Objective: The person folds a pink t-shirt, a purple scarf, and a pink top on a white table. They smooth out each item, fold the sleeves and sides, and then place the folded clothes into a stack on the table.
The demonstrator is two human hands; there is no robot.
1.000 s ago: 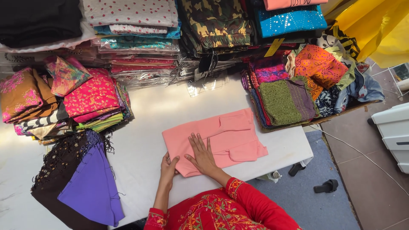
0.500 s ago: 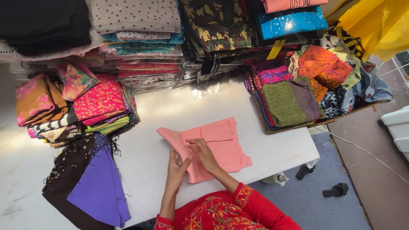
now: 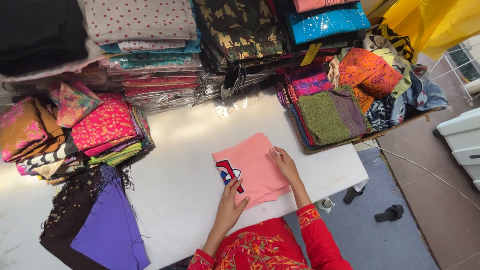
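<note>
Big white table (image 3: 190, 150) runs across the scene, with floor and a grey mat (image 3: 380, 235) off its right edge. Far side is a wall of stacked fabrics (image 3: 150, 45): black, dotted white, camo with gold, sequinned blue. Yellow cloth (image 3: 430, 25) hangs at far right. A box of folded pieces (image 3: 340, 100) sits at right, green knit and orange print on top. Left side holds a pink and brown pile (image 3: 75, 130). Near left lies a purple cloth (image 3: 107, 230) over black lace (image 3: 70, 210).

The folded pink garment (image 3: 257, 167) lies flat on the table, near edge, right of centre, just ahead of you. A red, white and blue patch (image 3: 230, 175) shows on its left side.

Your hands are apart, both open and flat, gripping nothing. Left hand (image 3: 231, 202) presses the garment's near left corner, fingers beside the patch. Right hand (image 3: 286, 165) rests on its right edge, palm down.

Black sandals (image 3: 389, 214) lie on the mat, right of your red sleeve (image 3: 317, 235).
</note>
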